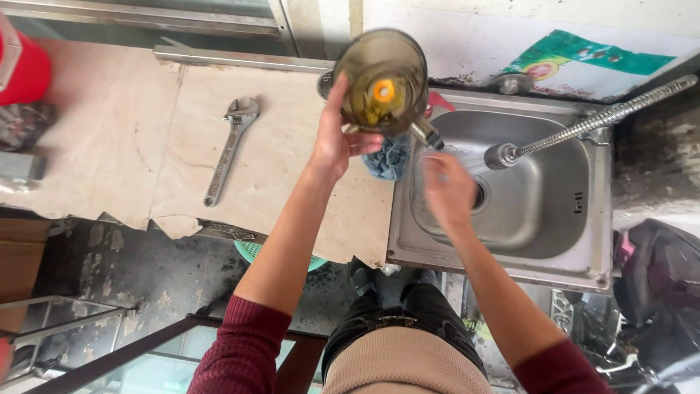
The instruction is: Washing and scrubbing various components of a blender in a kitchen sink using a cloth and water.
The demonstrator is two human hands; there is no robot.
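Steel: 1 sink (576, 241), 1 wrench (227, 149); 2 hands, left hand (335, 142) holding 1 jar (383, 80).

The smoky, see-through plastic blender jar (384, 79) looks glossy. The brushed stainless steel sink (576, 211) is dull-shiny, its ribbed metal faucet hose (605, 117) bright. The pale stone counter (109, 138) is matt and chipped; the grey steel adjustable wrench (230, 146) looks worn, the blue cloth (390, 159) soft.

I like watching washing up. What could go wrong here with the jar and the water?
The left hand alone holds the blender jar by its base, over the counter edge; wet fingers might let it slip. The faucet sprays onto the right hand, so water may splash beyond the sink towards the wrench.
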